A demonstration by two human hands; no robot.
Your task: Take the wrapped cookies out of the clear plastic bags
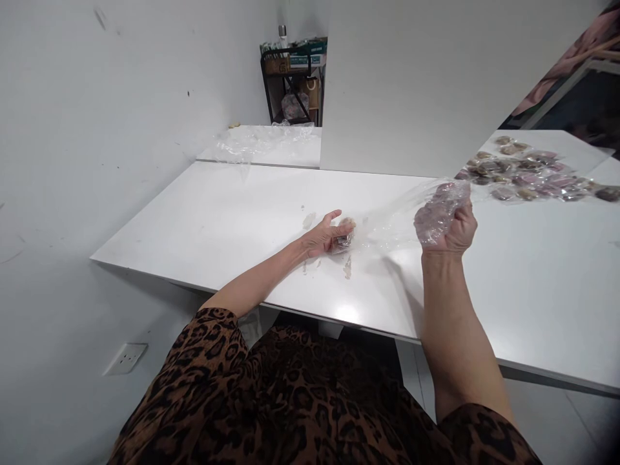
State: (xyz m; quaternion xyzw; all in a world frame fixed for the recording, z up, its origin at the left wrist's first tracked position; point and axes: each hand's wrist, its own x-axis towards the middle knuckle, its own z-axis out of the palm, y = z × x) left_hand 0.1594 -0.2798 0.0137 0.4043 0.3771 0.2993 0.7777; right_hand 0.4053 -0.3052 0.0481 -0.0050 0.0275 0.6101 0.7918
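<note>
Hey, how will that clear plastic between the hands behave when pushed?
The clear plastic would probably fold easily, being wrinkled and bunched at the right hand. It's likely light and thin, since the white tabletop shows through. Its glossy highlights hint it may feel slippery.

One head-worn camera, facing forward and down; leopard-print clothing close at near edge of view, worktop mid-range, shelf far, left of centre.

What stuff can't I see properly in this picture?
Head view:
Wrapped lump: partly covered by the left hand, so I can't tell what it is.
Right hand: fingertips hidden by bunched plastic.
Dark shelf: right side hidden behind the white panel.
Box printing: too small.
</note>
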